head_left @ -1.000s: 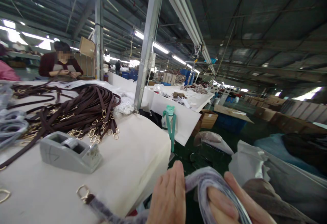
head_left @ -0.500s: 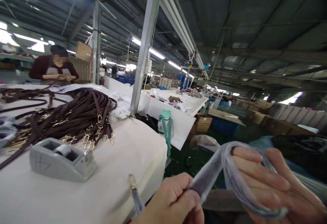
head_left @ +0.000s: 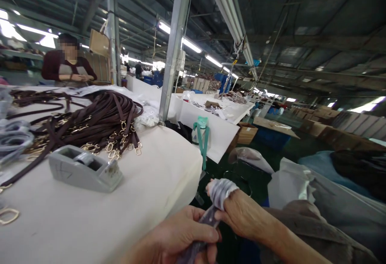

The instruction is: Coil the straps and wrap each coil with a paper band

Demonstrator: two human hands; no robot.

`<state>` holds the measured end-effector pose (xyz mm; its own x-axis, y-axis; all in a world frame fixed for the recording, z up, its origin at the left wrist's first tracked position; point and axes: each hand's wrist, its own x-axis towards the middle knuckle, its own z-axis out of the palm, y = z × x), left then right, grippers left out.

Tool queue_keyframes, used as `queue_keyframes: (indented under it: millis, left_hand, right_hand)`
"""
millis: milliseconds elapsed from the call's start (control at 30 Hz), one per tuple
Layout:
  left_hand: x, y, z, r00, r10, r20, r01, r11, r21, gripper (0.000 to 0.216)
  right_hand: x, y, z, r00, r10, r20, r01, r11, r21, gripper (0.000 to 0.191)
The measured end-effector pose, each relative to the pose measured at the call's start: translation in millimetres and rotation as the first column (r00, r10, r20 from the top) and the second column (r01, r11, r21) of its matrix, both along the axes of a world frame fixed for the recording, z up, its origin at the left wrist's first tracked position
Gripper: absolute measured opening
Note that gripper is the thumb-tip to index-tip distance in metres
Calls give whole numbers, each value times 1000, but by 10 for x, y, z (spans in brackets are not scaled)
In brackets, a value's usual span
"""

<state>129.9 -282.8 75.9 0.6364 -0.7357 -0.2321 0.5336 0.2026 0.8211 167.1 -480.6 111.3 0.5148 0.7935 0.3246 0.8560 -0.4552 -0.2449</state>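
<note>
My left hand (head_left: pixel 177 236) is closed around a strap wrapped in pale translucent film (head_left: pixel 197 240), low in the view beside the table edge. My right hand (head_left: pixel 241 215) has the same wrapped strap wound in loops (head_left: pixel 221 189) around its fingers, and its fingers are curled shut on it. The two hands touch each other just off the corner of the white table (head_left: pixel 144 199).
A grey tape dispenser (head_left: pixel 84 169) stands on the table. Behind it lies a heap of dark brown straps with gold clasps (head_left: pixel 99 123). A person in a dark red top (head_left: pixel 68 69) works at the far end. A steel post (head_left: pixel 173 51), cardboard boxes (head_left: pixel 245 133) and fabric piles (head_left: pixel 331 191) surround the aisle.
My right hand has dropped and turned over, and the wide loop of wrapped strap is now wound tight around its fingers. My left hand has slid along the strap toward it.
</note>
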Motion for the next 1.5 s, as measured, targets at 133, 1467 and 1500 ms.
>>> queue_keyframes:
  millis: [133, 1467, 1500]
  left_hand:
    - [170, 278, -95, 951, -241, 193, 180, 941, 286, 14]
    - [-141, 573, -178, 834, 513, -201, -539, 685, -491, 39]
    - [-137, 607, -192, 842, 512, -171, -525, 702, -481, 39]
  right_hand:
    - [-163, 44, -93, 993, -58, -98, 31, 966, -258, 47]
    - [-119, 1167, -496, 548, 538, -641, 87, 725, 683, 34]
    - [-107, 1166, -509, 529, 544, -652, 55, 744, 666, 34]
